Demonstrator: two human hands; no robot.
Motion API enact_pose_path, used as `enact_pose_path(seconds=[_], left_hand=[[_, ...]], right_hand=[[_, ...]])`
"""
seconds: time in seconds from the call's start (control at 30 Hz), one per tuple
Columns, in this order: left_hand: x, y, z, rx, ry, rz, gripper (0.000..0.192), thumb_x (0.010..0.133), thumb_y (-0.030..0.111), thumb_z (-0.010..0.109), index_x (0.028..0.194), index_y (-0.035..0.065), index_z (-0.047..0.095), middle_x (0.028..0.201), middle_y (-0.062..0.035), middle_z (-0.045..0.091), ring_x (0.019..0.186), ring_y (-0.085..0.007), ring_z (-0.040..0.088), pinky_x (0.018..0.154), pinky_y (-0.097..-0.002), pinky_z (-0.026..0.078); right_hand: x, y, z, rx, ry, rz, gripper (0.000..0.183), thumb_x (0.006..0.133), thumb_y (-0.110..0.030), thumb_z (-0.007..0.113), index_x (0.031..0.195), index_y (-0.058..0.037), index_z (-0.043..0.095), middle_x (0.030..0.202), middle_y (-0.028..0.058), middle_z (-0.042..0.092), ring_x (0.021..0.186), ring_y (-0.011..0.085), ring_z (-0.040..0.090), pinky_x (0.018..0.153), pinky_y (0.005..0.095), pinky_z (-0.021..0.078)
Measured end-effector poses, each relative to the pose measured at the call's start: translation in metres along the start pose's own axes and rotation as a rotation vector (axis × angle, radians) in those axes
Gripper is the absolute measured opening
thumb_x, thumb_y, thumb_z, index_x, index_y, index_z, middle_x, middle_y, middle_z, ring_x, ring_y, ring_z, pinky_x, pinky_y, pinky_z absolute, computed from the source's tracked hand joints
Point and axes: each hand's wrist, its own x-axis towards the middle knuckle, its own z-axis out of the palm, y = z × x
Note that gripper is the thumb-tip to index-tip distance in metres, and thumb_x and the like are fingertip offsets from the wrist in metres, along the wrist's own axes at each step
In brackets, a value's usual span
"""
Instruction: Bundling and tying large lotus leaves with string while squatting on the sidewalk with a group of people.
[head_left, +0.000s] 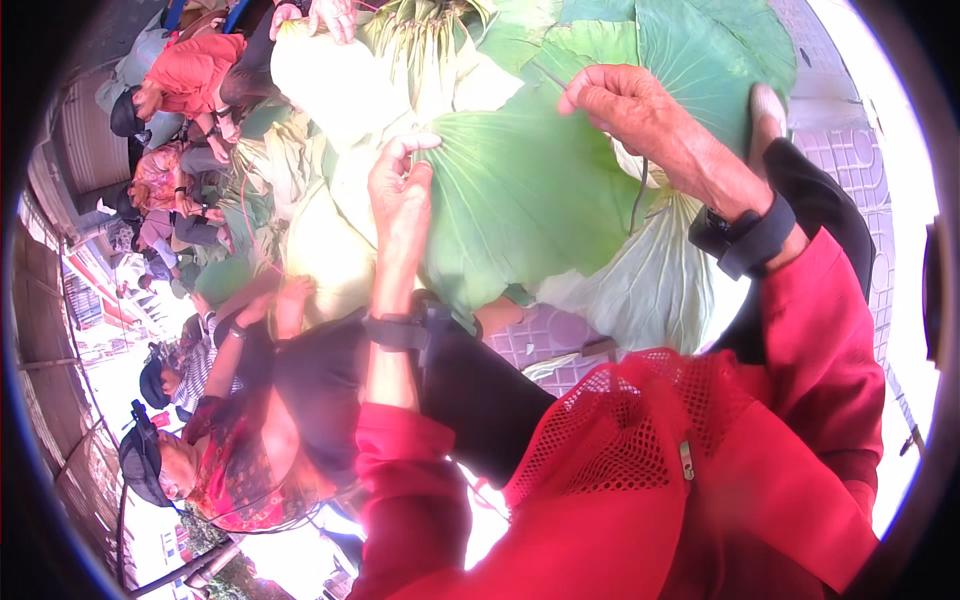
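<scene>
A large green lotus leaf (517, 202) spreads before me, its left edge pinched between the thumb and fingers of my left hand (401, 180). Above the leaf's right part, my right hand (619, 97) grips a thin dark cord or needle (551, 75), whose tip points up-left over the leaves. A dark strand also hangs beneath my right wrist. More green leaves (697, 60) lie beyond my right hand. A pale, folded leaf (652, 277) sits below the held leaf, and pale gathered leaves (427, 52) lie at the top.
A person in a patterned red top (247, 480) sits close at my left. Another person's hands (330, 19) touch pale leaves at the top. Several people sit further left around leaf piles. Patterned paving (847, 180) runs along the right, beside my foot (766, 105).
</scene>
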Motion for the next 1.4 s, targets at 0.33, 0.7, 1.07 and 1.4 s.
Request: enact_pose_path(seconds=[0.33,0.7,1.07,1.4], left_hand=[[0.004,0.051,0.046,-0.205,-0.068,0.207,0.043,0.082,-0.01,0.054,0.121,0.0046,0.048,0.108,-0.0023,0.054,0.09,-0.008,0.05,0.082,-0.0226,0.041],[-0.032,0.067,0.05,-0.233,-0.121,0.18,0.048,0.082,-0.007,0.057,0.128,0.0025,0.047,0.108,-0.0086,0.057,0.082,-0.0069,0.05,0.069,-0.0208,0.042],[-0.057,0.076,0.059,-0.211,-0.144,0.202,0.047,0.082,-0.005,0.061,0.127,0.0016,0.048,0.116,-0.0074,0.052,0.085,-0.0058,0.047,0.074,-0.0192,0.042],[-0.063,0.085,0.065,-0.222,-0.233,0.217,0.048,0.081,-0.006,0.062,0.127,0.0011,0.048,0.12,-0.0098,0.052,0.08,-0.0057,0.049,0.07,-0.0193,0.044]], right_hand=[[-0.002,-0.002,0.011,-0.278,0.008,-0.196,0.022,0.089,-0.021,0.055,0.088,-0.0024,0.067,0.067,0.0064,0.059,0.065,0.0123,0.054,0.062,0.0291,0.0453],[-0.03,-0.006,0.019,-0.36,0.031,-0.24,0.02,0.086,-0.018,0.059,0.081,0.001,0.063,0.059,0.0088,0.052,0.056,0.0119,0.049,0.055,0.0296,0.0444],[-0.052,0.0,0.018,-0.598,0.167,-0.373,0.021,0.083,-0.021,0.062,0.08,-0.0003,0.065,0.061,0.0179,0.058,0.055,0.0323,0.059,0.057,0.0387,0.0479],[-0.055,-0.001,0.025,-0.73,0.137,-0.342,0.017,0.082,-0.02,0.061,0.075,-0.0046,0.063,0.063,0.0185,0.059,0.062,0.0365,0.061,0.058,0.043,0.0485]])
